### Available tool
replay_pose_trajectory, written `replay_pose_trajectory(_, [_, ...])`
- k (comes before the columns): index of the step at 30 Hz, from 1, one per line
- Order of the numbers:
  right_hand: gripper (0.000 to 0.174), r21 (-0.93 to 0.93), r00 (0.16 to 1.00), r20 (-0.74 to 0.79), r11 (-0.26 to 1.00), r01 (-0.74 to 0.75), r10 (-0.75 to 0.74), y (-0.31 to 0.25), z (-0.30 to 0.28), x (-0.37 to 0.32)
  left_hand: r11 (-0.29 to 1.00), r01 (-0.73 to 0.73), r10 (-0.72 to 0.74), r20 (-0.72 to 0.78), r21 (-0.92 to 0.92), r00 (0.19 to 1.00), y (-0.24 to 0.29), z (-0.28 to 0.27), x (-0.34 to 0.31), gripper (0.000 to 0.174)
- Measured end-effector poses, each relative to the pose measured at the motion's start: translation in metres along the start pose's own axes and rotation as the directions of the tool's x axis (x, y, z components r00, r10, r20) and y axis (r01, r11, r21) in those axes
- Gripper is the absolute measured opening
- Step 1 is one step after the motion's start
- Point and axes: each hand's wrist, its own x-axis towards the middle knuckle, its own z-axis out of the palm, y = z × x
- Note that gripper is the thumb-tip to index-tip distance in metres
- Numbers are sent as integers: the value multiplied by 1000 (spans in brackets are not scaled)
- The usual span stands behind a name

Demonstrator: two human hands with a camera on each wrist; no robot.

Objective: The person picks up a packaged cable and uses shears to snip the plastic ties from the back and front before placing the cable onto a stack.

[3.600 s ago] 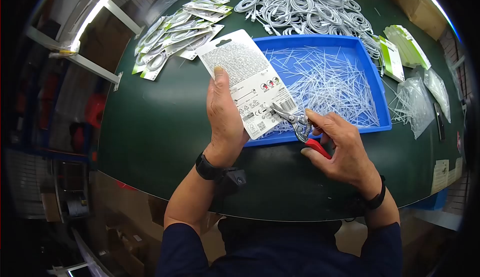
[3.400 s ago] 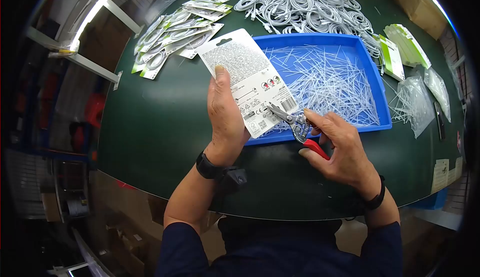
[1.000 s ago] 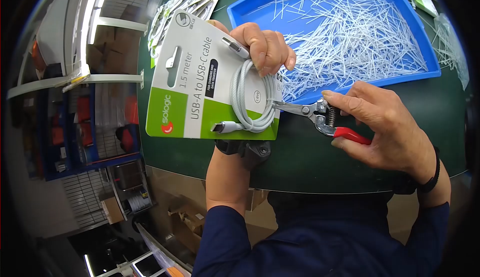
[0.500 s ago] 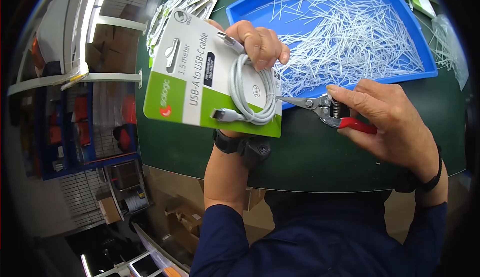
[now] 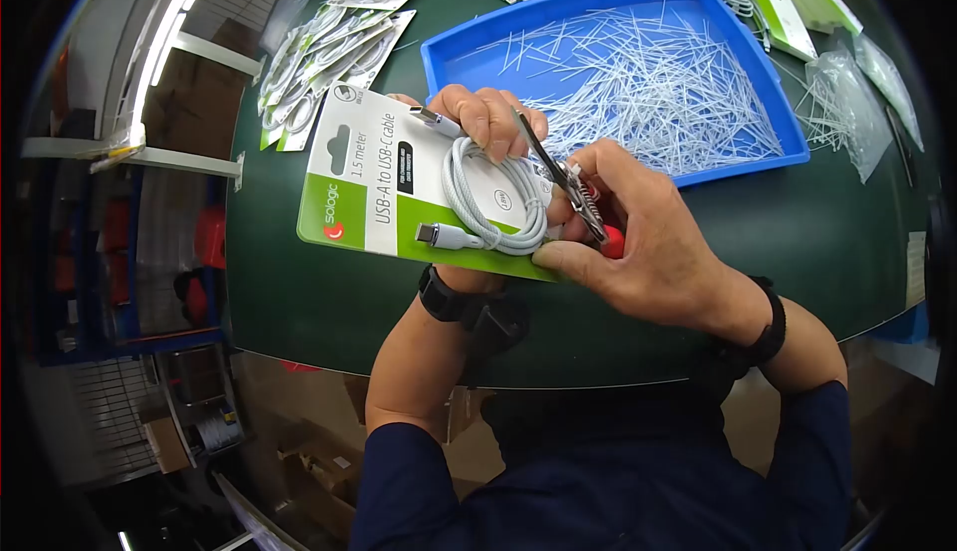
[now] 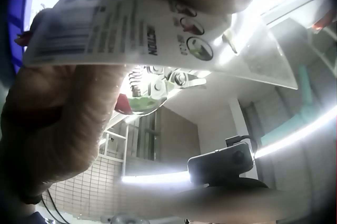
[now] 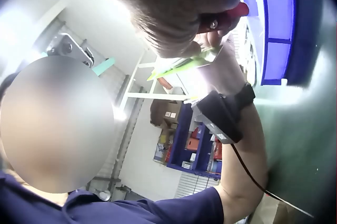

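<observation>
At the near left corner of the blue tray [image 5: 467,71], the left hand [image 5: 488,118] is gripping the printed card [image 5: 414,202], its coiled cable [image 5: 460,192] showing, while the right hand [image 5: 658,252], close by at the tray's near edge, is clasping the red-handled cutters [image 5: 580,197] and touching the card's edge with its thumb.

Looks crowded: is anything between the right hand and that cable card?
Nothing visible: the right hand has its thumb at the lower-right corner of the cable card; the clippers it holds rise above that thumb.
</observation>
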Motion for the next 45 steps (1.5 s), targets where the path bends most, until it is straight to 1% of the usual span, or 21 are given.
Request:
replay_pose_trajectory(3, [39,10,989,-116,995,95,-93,6,8,1,999,-32,33,16,-20,999,-3,-7,-2,53])
replay_pose_trajectory(7, [33,-11,991,-132,999,30,-31,5,4,3,990,31,-20,77,-140,997,-1,-10,2,59])
replay_pose_trajectory(11, [28,-46,988,-151,998,36,-43,-5,-4,6,991,17,-13,30,-130,999,5,-7,2,58])
replay_pose_trajectory(13, [28,-124,982,-171,991,59,-80,-7,-11,7,994,-94,85,-141,-56,986,24,-1,4,55])
replay_pose_trajectory(15, [29,-180,989,-145,984,-13,-14,-3,-24,2,982,-191,186,-174,-11,967,56,-15,5,46])
replay_pose_trajectory(17, [30,-271,992,-126,962,-30,-5,7,-38,6,953,-252,250,36,168,968,100,-31,-7,43])
replay_pose_trajectory(19, [31,-426,980,-162,904,36,-116,13,-48,11,899,-252,264,14,357,964,142,-32,-39,46])
replay_pose_trajectory(20, [32,-497,971,-178,866,53,-161,15,-52,14,857,-291,352,-71,426,933,157,-28,-61,49])
replay_pose_trajectory(22, [34,-503,977,-170,864,29,-131,15,-60,17,717,-299,473,-124,630,872,185,-25,-108,53])
replay_pose_trajectory(23, [36,-505,980,-168,863,9,-108,15,-63,17,604,-270,500,-92,750,861,203,-28,-134,55])
replay_pose_trajectory(25, [37,-473,987,-156,881,-36,-44,20,-68,17,473,-95,445,-145,876,884,243,-58,-207,58])
replay_pose_trajectory(27, [38,-458,989,-145,888,-46,-23,24,-69,17,128,282,620,-299,951,725,258,-44,-255,59])
replay_pose_trajectory(30, [40,-463,992,-128,885,-55,-6,30,-67,18,-26,529,822,-283,848,494,283,-46,-296,57])
replay_pose_trajectory(33, [50,-454,996,-85,889,-54,17,30,-66,20,-172,540,793,-209,824,572,295,-49,-284,48])
replay_pose_trajectory(34, [55,-448,998,-67,893,-50,22,30,-66,20,-173,573,754,-267,801,601,297,-50,-270,35])
replay_pose_trajectory(36, [66,-497,999,-30,868,11,-30,31,-63,19,-175,502,668,-273,847,693,284,-60,-220,22])
replay_pose_trajectory(37, [72,-521,999,-12,853,38,-52,33,-63,18,-108,450,642,-283,887,713,272,-67,-190,18])
replay_pose_trajectory(38, [82,-539,999,28,841,44,-35,36,-65,17,-96,478,611,-327,873,721,259,-75,-158,16])
replay_pose_trajectory(41, [83,-560,999,31,828,-18,43,30,-68,15,-201,366,434,-252,909,865,219,-106,-67,15])
replay_pose_trajectory(42, [64,-583,995,-14,809,76,-103,36,-67,16,-270,364,356,-259,891,898,210,-124,-41,19])
replay_pose_trajectory(45, [41,-441,995,-95,894,-78,40,38,-72,17,-440,224,213,-141,870,967,173,-166,34,28])
